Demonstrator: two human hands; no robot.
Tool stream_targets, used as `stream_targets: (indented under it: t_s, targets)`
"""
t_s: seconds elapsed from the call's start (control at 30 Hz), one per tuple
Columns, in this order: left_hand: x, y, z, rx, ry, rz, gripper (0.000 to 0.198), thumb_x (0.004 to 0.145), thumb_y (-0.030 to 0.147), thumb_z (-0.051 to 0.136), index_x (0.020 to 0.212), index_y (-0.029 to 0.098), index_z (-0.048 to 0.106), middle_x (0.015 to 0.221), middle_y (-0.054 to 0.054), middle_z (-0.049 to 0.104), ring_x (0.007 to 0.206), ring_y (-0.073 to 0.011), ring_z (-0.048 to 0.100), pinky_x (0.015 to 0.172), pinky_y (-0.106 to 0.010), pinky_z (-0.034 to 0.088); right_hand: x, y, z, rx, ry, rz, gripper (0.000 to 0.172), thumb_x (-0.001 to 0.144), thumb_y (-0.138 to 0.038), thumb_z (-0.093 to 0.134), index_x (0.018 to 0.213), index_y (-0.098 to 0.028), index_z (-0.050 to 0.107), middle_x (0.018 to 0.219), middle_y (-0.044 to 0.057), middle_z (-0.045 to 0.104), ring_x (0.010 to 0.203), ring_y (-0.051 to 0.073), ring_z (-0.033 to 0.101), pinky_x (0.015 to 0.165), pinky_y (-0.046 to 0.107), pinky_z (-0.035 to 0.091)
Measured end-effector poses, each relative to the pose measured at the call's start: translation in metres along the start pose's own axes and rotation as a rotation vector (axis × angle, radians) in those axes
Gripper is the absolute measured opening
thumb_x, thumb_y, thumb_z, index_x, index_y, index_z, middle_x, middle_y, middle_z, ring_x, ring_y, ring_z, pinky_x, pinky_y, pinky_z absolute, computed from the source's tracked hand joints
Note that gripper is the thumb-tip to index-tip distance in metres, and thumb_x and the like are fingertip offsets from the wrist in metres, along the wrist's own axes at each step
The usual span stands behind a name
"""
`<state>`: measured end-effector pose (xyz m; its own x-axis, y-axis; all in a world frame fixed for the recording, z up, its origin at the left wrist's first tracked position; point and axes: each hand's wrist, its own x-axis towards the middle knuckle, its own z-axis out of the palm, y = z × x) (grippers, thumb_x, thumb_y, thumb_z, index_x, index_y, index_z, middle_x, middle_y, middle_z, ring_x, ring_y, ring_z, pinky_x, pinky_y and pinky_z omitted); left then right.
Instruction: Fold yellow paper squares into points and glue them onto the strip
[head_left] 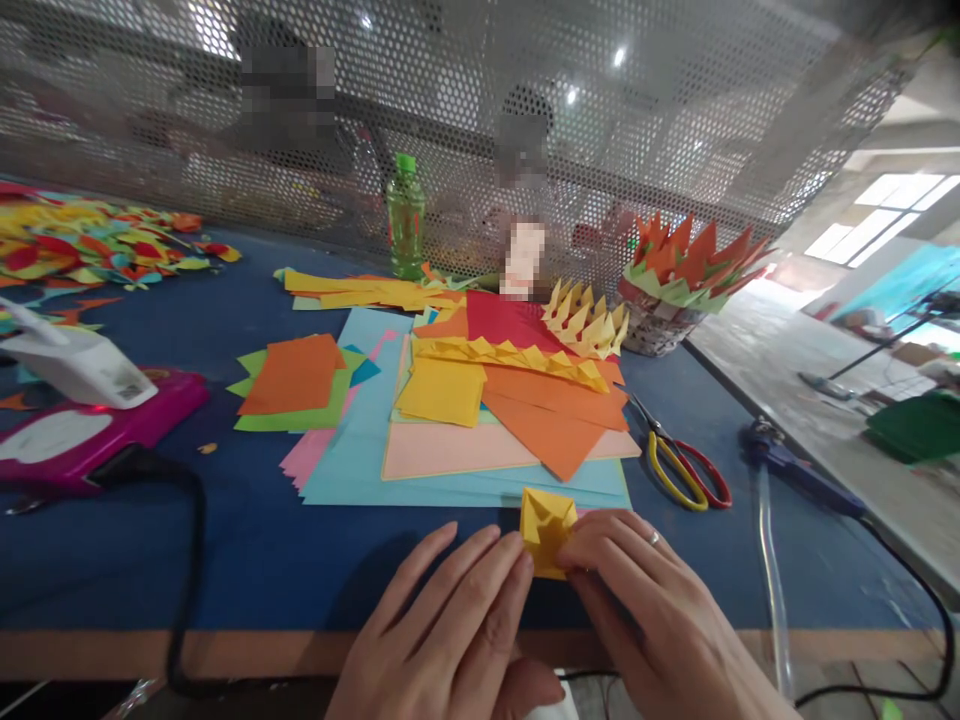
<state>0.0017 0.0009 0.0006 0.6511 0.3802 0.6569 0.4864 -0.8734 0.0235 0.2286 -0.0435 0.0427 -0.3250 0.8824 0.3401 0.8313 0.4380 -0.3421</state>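
A small folded yellow paper piece [546, 528] rests at the near edge of the blue table [247, 545]. My left hand [450, 630] presses its fingertips against the piece's left side. My right hand [652, 610], with a ring on one finger, pinches the piece's right side. Both hands hold the paper between them. Just beyond lies a stack of coloured sheets [465, 430] in light blue, pink, orange, yellow and red, with a row of folded yellow points [517, 355] on top.
Scissors with yellow and red handles [679, 460] lie right of the sheets. A basket of folded orange and green pieces [675, 290], a green bottle [405, 215], a pink and white device [75, 400] with a black cable, paper scraps [90, 245] far left. Perforated screen behind, people beyond it.
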Motion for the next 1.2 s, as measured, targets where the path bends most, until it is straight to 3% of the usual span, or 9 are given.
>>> stream_targets:
  t_s: [0.2, 0.33, 0.53, 0.77, 0.97, 1.1, 1.2]
  targets:
    - [0.002, -0.001, 0.010, -0.008, -0.062, -0.062, 0.047, 0.100, 0.050, 0.057, 0.131, 0.015, 0.066, 0.145, -0.003, 0.062, 0.136, -0.0204, 0.053, 0.129, -0.038, 0.016, 0.004, -0.002, 0.003, 0.071, -0.036, 0.010, 0.019, 0.100, -0.009, 0.048, 0.105, -0.023, 0.060, 0.098, 0.001, 0.064, 0.095, 0.016, 0.059, 0.086, 0.031, 0.052]
    - [-0.002, -0.002, 0.012, -0.051, -0.064, -0.073, 0.045, 0.099, 0.051, 0.058, 0.126, 0.017, 0.070, 0.140, -0.005, 0.065, 0.132, -0.0204, 0.056, 0.128, -0.040, 0.017, 0.006, 0.005, 0.009, 0.109, -0.046, 0.009, 0.022, 0.100, -0.010, 0.050, 0.113, -0.024, 0.060, 0.103, 0.001, 0.065, 0.096, 0.016, 0.058, 0.087, 0.032, 0.051]
    - [0.001, -0.005, 0.007, -0.077, -0.062, -0.032, 0.042, 0.100, 0.047, 0.059, 0.124, 0.015, 0.070, 0.141, -0.005, 0.064, 0.137, -0.0180, 0.052, 0.128, -0.035, 0.018, 0.008, 0.011, 0.011, 0.098, 0.041, -0.093, 0.014, 0.099, -0.012, 0.057, 0.104, -0.021, 0.066, 0.098, 0.002, 0.067, 0.092, 0.015, 0.057, 0.083, 0.028, 0.051]
    - [0.006, -0.012, -0.003, -0.083, -0.151, -0.010, 0.043, 0.101, 0.045, 0.056, 0.132, 0.016, 0.065, 0.142, -0.004, 0.064, 0.133, -0.0190, 0.055, 0.129, -0.039, 0.014, 0.006, 0.015, 0.010, -0.049, 0.164, -0.255, 0.019, 0.100, -0.012, 0.054, 0.102, -0.017, 0.072, 0.093, 0.001, 0.073, 0.092, 0.014, 0.062, 0.092, 0.026, 0.052]
    - [0.005, -0.025, -0.004, -0.048, -0.219, 0.124, 0.046, 0.106, 0.045, 0.044, 0.139, 0.017, 0.059, 0.145, -0.003, 0.062, 0.134, -0.0184, 0.053, 0.129, -0.039, 0.006, 0.007, 0.014, 0.009, -0.085, 0.153, -0.253, 0.022, 0.101, -0.014, 0.053, 0.102, -0.019, 0.074, 0.095, 0.001, 0.076, 0.091, 0.015, 0.067, 0.088, 0.027, 0.055]
    - [0.003, -0.023, -0.006, -0.051, -0.289, 0.086, 0.050, 0.101, 0.049, 0.054, 0.144, 0.023, 0.055, 0.149, -0.003, 0.057, 0.137, -0.0202, 0.051, 0.129, -0.042, 0.010, 0.005, 0.016, 0.008, -0.084, 0.130, -0.249, 0.024, 0.102, -0.016, 0.050, 0.105, -0.018, 0.074, 0.099, 0.003, 0.077, 0.095, 0.016, 0.068, 0.088, 0.027, 0.057]
    - [0.002, -0.020, -0.006, -0.063, -0.268, 0.070, 0.047, 0.102, 0.049, 0.054, 0.141, 0.025, 0.057, 0.147, -0.001, 0.060, 0.136, -0.0196, 0.052, 0.129, -0.042, 0.011, 0.005, 0.016, 0.007, -0.086, 0.120, -0.240, 0.026, 0.103, -0.017, 0.049, 0.105, -0.020, 0.075, 0.100, 0.002, 0.078, 0.095, 0.014, 0.069, 0.087, 0.025, 0.057]
